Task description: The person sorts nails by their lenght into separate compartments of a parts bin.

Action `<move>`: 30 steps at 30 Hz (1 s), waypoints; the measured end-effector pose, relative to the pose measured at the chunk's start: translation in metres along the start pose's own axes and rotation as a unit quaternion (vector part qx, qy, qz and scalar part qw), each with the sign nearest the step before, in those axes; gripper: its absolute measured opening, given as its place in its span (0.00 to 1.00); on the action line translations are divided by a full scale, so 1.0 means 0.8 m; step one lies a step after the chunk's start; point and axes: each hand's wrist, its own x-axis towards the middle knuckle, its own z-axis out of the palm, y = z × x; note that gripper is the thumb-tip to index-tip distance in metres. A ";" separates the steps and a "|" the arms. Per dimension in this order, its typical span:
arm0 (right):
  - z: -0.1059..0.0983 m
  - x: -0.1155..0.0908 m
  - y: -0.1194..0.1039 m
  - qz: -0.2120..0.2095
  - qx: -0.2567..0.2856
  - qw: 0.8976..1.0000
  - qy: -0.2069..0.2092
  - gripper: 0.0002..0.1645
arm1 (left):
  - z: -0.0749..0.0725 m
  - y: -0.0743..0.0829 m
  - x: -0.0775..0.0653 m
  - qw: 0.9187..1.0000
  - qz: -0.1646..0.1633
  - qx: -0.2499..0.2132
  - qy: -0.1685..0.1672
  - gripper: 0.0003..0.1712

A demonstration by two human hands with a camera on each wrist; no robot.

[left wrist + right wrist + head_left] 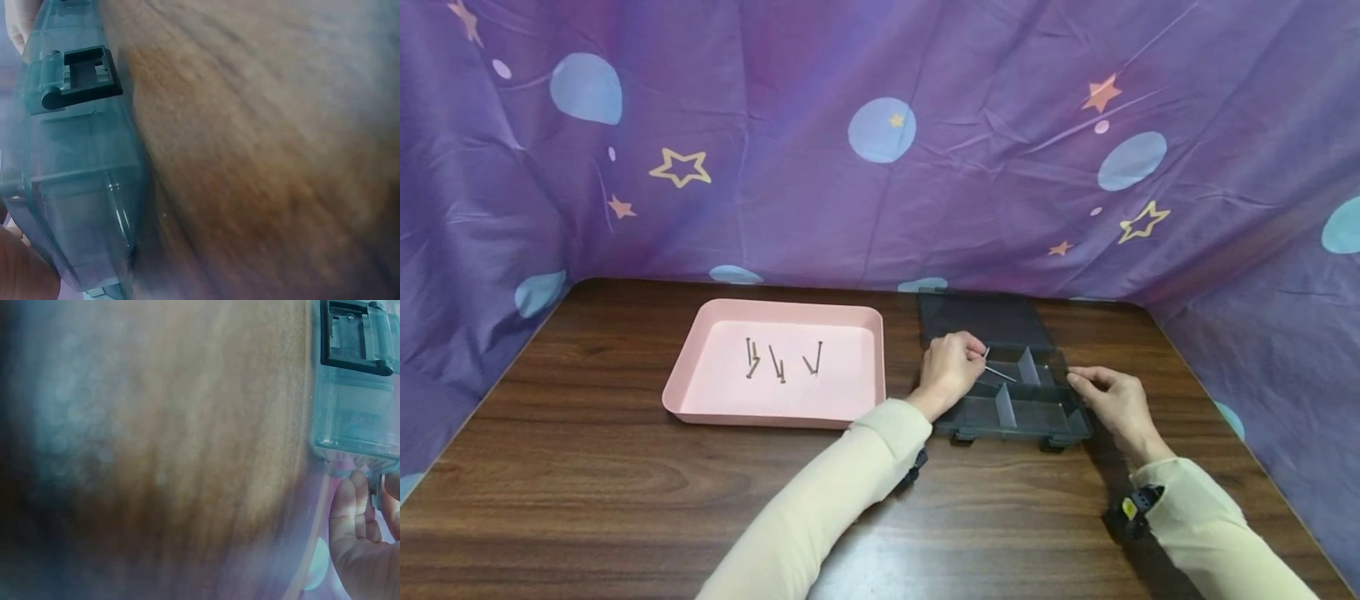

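Observation:
In the head view my left hand point(951, 367) is over the left part of a dark translucent compartment box point(1032, 427) with its lid point(981, 321) folded back. Its thumb and forefinger pinch at the upper end of a slim silvery screw point(1002, 375), which slants down into a rear compartment; the exact contact is too small to make out. My right hand point(1112, 404) grips the box's right edge between thumb and fingers. The right wrist view shows those fingers point(353, 515) curled at the box's end wall point(353, 434). The left wrist view catches the box's front side point(75, 150) and latch point(81, 78).
A pink tray point(722, 417) stands left of the box, with several screws point(775, 365) lying scattered in it. Pale dividers point(1004, 406) split the box's compartments. Behind the wooden table point(625, 500) hangs a purple patterned cloth point(805, 167).

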 end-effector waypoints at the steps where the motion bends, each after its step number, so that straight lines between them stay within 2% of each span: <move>1: 0.001 0.000 0.000 0.001 0.001 1.000 0.001 0.18 | 0.000 0.000 0.000 1.000 -0.001 0.002 -0.001 0.05; 7: 0.004 0.001 0.000 0.008 -0.004 1.000 0.002 0.17 | -0.002 -0.003 -0.001 1.000 -0.003 0.006 -0.002 0.07; 11: 0.006 0.000 0.001 0.011 -0.009 1.000 -0.004 0.19 | -0.003 -0.006 -0.002 1.000 0.005 0.004 -0.002 0.08; 19: 0.009 -0.004 0.004 0.010 -0.007 1.000 0.004 0.18 | -0.009 -0.010 -0.006 0.998 0.027 -0.048 -0.006 0.06; 24: 0.007 -0.004 0.006 -0.006 0.012 1.000 0.002 0.19 | -0.027 -0.009 -0.009 0.995 0.028 -0.096 -0.018 0.06; 30: 0.003 0.000 0.007 -0.026 0.033 0.999 0.002 0.13 | -0.063 -0.013 -0.013 0.991 0.000 -0.128 -0.039 0.08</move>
